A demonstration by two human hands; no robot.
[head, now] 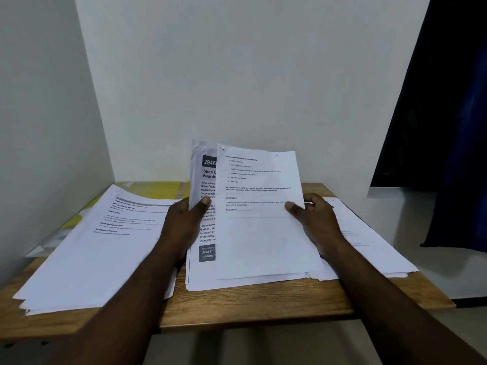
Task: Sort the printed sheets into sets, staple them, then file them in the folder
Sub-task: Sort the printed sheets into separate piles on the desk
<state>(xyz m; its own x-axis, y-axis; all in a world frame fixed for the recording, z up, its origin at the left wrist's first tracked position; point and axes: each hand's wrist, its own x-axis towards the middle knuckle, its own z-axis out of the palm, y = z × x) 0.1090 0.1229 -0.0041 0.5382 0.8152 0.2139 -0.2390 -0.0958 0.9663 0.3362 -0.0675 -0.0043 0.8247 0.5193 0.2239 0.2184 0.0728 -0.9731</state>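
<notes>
At the centre of the wooden table (263, 304) both hands hold up printed sheets, their lower edges near the tabletop. My left hand (184, 225) grips a bundle of sheets (204, 196) with a dark "2946" header, thumb on the front. My right hand (316, 222) pinches a single sheet (261, 233) with a bullet list and a signature line, which overlaps the bundle. A spread pile of sheets (100, 246) lies flat on the left. Another pile (369, 248) lies on the right behind my right hand. A yellow folder (152, 189) lies at the back left, partly under the left pile.
White walls close off the table at the back and left. A dark blue curtain (453, 127) hangs at the right. A pale ledge (411, 214) runs to the right of the table. No stapler is in view.
</notes>
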